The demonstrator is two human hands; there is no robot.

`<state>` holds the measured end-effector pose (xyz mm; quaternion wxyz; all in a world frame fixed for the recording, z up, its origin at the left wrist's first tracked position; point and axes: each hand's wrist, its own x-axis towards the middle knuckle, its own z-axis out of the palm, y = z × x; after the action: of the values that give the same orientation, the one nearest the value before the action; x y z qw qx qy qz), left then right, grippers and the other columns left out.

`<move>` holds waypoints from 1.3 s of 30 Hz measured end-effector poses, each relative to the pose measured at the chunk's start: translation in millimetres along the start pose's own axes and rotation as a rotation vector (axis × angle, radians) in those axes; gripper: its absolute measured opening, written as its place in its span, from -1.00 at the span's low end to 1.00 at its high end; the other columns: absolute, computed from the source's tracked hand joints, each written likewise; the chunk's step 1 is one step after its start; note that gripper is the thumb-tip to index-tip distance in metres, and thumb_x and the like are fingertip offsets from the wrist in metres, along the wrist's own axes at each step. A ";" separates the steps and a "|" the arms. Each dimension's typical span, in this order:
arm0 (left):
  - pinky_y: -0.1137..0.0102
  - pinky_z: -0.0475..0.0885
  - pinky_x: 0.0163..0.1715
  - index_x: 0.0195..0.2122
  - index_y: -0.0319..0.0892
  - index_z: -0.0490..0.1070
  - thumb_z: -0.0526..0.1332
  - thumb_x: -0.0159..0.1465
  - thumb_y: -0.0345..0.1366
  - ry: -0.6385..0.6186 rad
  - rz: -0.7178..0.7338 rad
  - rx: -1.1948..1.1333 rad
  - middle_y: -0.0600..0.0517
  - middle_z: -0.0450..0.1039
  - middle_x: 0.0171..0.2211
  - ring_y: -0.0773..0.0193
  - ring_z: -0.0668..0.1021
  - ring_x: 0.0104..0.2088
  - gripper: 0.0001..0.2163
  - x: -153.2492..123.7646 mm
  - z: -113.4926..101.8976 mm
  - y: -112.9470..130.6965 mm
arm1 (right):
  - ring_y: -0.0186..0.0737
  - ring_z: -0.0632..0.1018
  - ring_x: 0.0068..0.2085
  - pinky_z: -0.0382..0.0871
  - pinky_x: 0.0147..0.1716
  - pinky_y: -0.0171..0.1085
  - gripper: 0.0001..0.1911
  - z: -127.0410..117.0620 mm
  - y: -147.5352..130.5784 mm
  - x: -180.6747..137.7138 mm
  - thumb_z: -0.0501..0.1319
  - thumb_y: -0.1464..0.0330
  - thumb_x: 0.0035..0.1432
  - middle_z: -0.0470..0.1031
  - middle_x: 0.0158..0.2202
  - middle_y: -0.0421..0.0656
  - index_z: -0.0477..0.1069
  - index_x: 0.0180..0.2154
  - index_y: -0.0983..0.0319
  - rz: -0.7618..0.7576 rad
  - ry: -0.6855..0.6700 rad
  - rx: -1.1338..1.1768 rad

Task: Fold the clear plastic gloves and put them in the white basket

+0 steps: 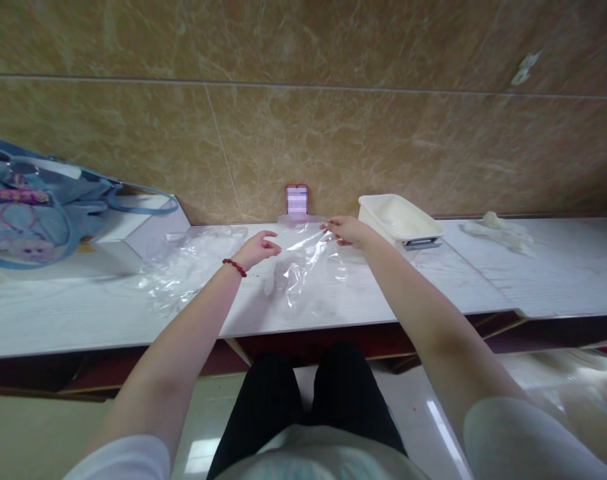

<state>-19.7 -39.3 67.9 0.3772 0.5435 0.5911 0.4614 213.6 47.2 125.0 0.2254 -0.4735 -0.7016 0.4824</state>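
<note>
A clear plastic bag (303,263) hangs from the fingers of my right hand (346,231), which pinch its upper right edge over the counter. My left hand (260,249), with a dark red bead bracelet on the wrist, is held just left of the bag. Its thumb and fingers are apart, with nothing between them. Left of my left hand lies a heap of crumpled clear plastic bags (196,257). A phone (297,200) with a lit screen and red edge leans upright against the wall behind the bag.
A cream plastic basin (400,220) stands right of my right hand, a dark grey object (423,244) at its front. Farther right lies a crumpled whitish cloth or glove (500,233). A blue bag (33,207) and white box (133,227) occupy the left end. The tiled wall (303,133) bounds the counter.
</note>
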 end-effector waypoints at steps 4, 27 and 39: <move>0.52 0.26 -0.60 -0.25 -0.21 0.34 0.27 -0.11 -0.39 -0.034 -0.089 0.259 0.02 0.45 -0.46 0.34 0.47 -0.50 -0.66 31.5 -10.1 5.3 | -0.49 0.34 -0.59 0.10 -0.68 -0.52 -0.85 -8.7 -9.5 23.0 0.14 0.36 0.06 0.39 -0.52 -0.18 0.42 -0.32 0.27 -0.008 0.087 -0.172; 0.38 0.34 -0.21 -0.43 -0.20 0.39 0.01 0.08 -0.43 -0.165 0.573 0.815 -0.01 0.42 -0.38 0.30 0.43 -0.30 -0.83 -6.3 7.0 -60.9 | -0.25 0.33 0.01 0.21 -0.03 -0.20 -0.74 50.9 111.0 -52.7 0.04 0.35 0.13 0.34 -0.04 -0.05 0.44 -0.19 0.17 -0.686 -0.001 -0.625; 0.30 0.24 -0.10 -0.24 -0.16 0.39 -0.04 0.16 -0.31 -0.158 0.491 0.942 -0.01 0.43 -0.23 0.23 0.41 -0.15 -0.75 -9.2 11.5 -48.6 | -0.16 0.29 0.03 0.15 -0.08 -0.11 -0.61 32.5 106.9 -62.3 0.07 0.23 0.05 0.25 0.05 -0.15 0.28 -0.04 0.05 -0.534 -0.101 -0.733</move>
<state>-22.0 -46.0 17.6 0.0168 0.8092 0.5594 0.1788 264.3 -13.6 24.6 0.1249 -0.3007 -0.9336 0.1495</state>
